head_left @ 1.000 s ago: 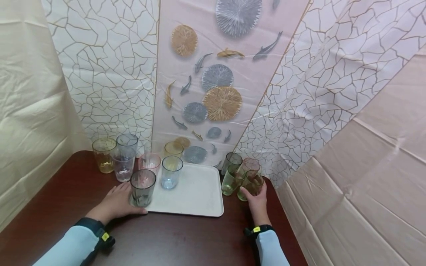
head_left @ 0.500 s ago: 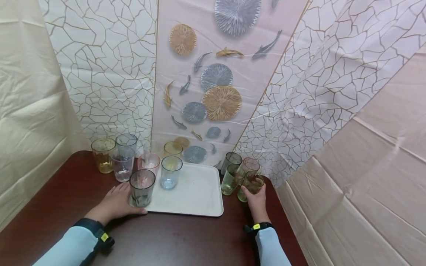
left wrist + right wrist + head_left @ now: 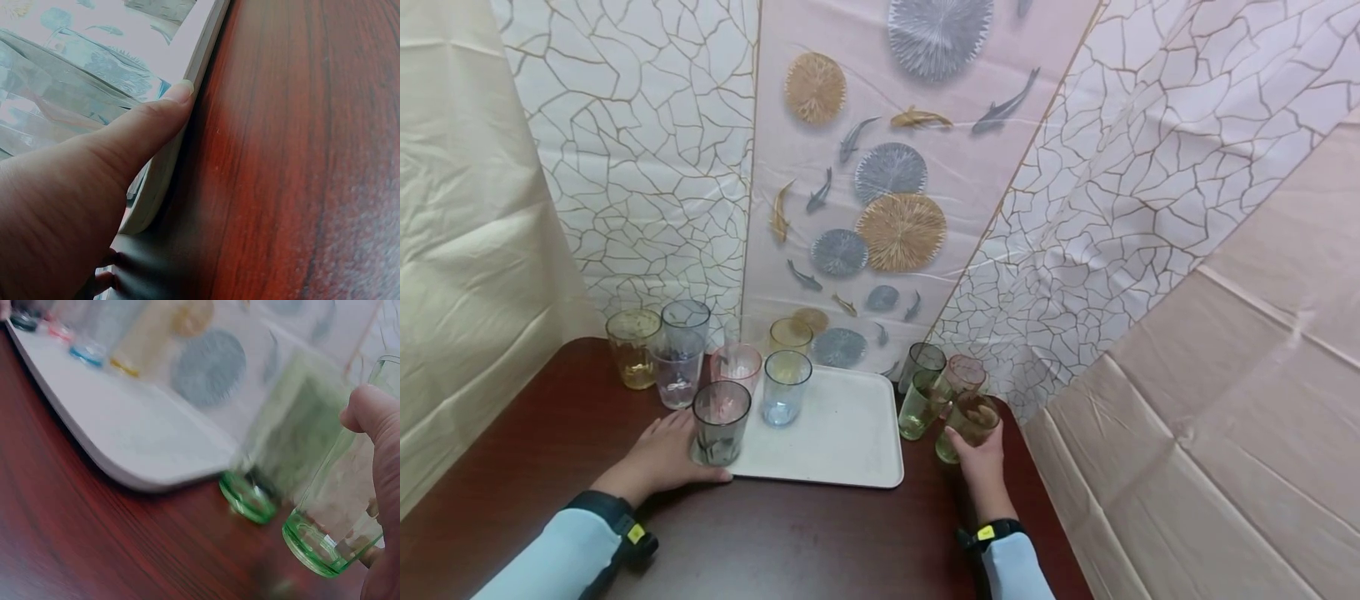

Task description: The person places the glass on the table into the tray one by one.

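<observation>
My right hand (image 3: pixel 985 462) grips a green drinking glass (image 3: pixel 958 433) at the right, thumb on the near side and fingers around the far side. A second green glass (image 3: pixel 284 437) stands close beside it, between it and the white tray (image 3: pixel 842 450). My left hand (image 3: pixel 658 458) rests at the tray's near left corner. In the left wrist view its thumb (image 3: pixel 147 125) lies straight against the tray's rim. A grey glass (image 3: pixel 721 437) stands on the tray by that hand, with pink (image 3: pixel 737 367), blue (image 3: pixel 785 392) and yellow (image 3: pixel 791 335) glasses behind and beside it.
Left of the tray stand an amber glass (image 3: pixel 635 354), a bluish glass (image 3: pixel 687 321) and a pale clear glass (image 3: pixel 677 383). Behind the green glasses are a dark grey glass (image 3: pixel 922 358) and a pink glass (image 3: pixel 966 371). Patterned cloth (image 3: pixel 895 233) hangs behind the brown table (image 3: pixel 820 542).
My right hand has drawn the green glass slightly nearer and right, away from the pink glass behind. My left hand and the tray stay in place.
</observation>
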A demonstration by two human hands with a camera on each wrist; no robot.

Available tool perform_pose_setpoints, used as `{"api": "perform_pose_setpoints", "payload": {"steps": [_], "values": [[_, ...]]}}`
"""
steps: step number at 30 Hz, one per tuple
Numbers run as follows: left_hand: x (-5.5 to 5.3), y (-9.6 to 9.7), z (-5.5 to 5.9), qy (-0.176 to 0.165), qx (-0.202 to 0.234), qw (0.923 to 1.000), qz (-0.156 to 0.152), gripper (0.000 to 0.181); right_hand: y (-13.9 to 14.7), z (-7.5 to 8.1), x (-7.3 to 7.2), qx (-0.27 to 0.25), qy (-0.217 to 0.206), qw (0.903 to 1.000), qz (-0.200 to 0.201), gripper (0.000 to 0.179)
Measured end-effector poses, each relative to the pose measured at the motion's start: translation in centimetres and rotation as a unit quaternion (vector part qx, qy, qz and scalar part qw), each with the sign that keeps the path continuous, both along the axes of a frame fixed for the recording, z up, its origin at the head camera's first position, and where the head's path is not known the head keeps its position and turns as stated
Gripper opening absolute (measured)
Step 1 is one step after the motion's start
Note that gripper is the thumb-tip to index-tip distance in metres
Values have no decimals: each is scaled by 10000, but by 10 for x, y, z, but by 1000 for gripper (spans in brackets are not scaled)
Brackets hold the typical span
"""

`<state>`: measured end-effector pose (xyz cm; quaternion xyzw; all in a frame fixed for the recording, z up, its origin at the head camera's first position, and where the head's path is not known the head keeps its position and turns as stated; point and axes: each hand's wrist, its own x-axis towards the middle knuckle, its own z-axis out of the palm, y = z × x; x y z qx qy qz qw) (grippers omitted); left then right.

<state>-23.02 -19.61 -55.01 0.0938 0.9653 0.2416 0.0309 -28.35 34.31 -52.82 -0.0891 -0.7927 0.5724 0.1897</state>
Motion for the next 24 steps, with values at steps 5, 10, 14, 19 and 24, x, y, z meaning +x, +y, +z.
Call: {"api": "perform_pose_setpoints", "payload": {"steps": [5, 10, 14, 19, 24], "values": [[0, 0, 2, 14, 6, 10000, 4, 146, -24, 15, 18, 157, 50, 9995, 262, 88], [0, 0, -1, 5, -32, 10000, 17, 147, -55, 22, 28, 241, 79, 9988, 415, 88], [1, 0, -1, 40, -12, 10000, 25, 147, -77, 24, 34, 228, 180, 9982, 517, 86], [3, 1, 1, 80, 3, 10000, 18, 147, -104, 23, 38, 48, 363, 9955, 875, 82], [4, 1, 3, 124, -33, 9999, 11, 146, -140, 24, 41, -308, 303, 9887, 1433, 82]]}}
